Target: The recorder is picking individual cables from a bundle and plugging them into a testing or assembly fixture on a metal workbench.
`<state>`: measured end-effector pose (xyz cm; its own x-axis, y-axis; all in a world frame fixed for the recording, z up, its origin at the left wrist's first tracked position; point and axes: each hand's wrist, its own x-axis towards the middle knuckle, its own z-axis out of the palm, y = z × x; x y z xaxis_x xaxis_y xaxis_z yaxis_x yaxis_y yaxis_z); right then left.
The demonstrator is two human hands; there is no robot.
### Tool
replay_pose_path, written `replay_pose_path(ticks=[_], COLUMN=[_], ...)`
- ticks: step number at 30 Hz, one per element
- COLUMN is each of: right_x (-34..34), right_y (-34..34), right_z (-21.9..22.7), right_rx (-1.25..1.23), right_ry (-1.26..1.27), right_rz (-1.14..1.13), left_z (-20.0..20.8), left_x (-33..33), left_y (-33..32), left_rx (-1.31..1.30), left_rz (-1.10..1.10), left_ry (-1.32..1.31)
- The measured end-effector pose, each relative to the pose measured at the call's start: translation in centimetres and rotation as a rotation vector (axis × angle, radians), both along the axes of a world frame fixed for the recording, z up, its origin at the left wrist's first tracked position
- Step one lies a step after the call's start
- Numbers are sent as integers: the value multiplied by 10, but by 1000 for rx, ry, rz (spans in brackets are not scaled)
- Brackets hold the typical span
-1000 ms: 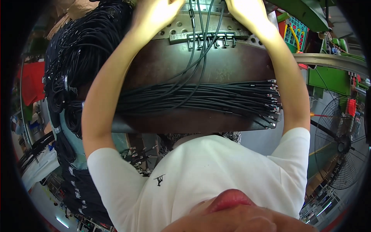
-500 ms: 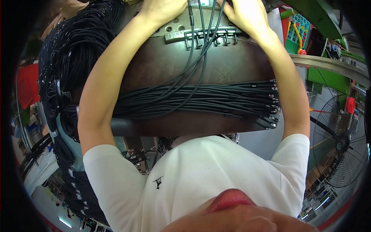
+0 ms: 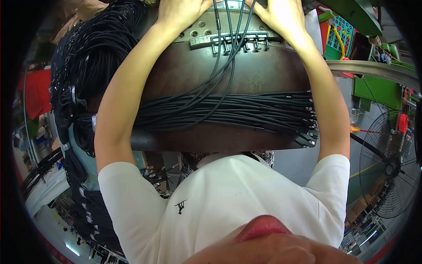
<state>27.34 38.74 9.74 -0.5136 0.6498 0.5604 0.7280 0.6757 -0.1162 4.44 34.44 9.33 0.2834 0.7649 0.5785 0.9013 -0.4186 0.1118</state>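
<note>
Both hands reach to the far edge of the picture, on either side of several black cables (image 3: pixel 231 59) that run over a metal fixture (image 3: pixel 187 37). Of my left hand (image 3: pixel 182 12) the back and part of the thumb show, the thumb pointing inward to the cables. Across from it, my right hand (image 3: pixel 285 16) has its thumb angled toward the same cables. The picture's top edge cuts off the fingertips, so what they grip is hidden. Between my forearms, a slotted black holder (image 3: pixel 241 42) sits at the fixture's front, with the cables passing over it.
A bundle of black cables (image 3: pixel 228 110) with metal ends lies across the brown table (image 3: pixel 184 141) before me. A large heap of coiled cables (image 3: pixel 99 57) hangs at the left. Right of me are a curved metal rail (image 3: pixel 373 70), a button panel (image 3: pixel 340 37) and a standing fan (image 3: pixel 391 165).
The view has shifted slightly. Both hands stay at the fixture, the thumbs a little differently placed. The cables lie nearly as before.
</note>
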Motion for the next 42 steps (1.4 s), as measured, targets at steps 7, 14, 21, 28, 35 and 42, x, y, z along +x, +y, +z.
replay_pose_path(ticks=[7,14,21,28,35,42], right_x=[79,225,215,213,209,207], right_y=[-84,-280,-329,-323,-317,-308], right_z=[19,-70,-170,-166,-167,-167], right_rx=[-76,-455,-790,-739,-610,-567], right_ry=[256,442,391,317,255,272], right_rz=[260,-669,-317,-277,-277,-283], left_z=[22,-22,-104,-88,-90,-91], left_x=[-16,-30,-53,-47,-45,-47], left_y=[-111,-331,-362,-356,-343,-342], left_rx=[-456,-1345,-891,-1040,-945,-929], left_rz=[-76,147,400,462,386,390], left_ry=[-635,-269,-29,-29,51,13])
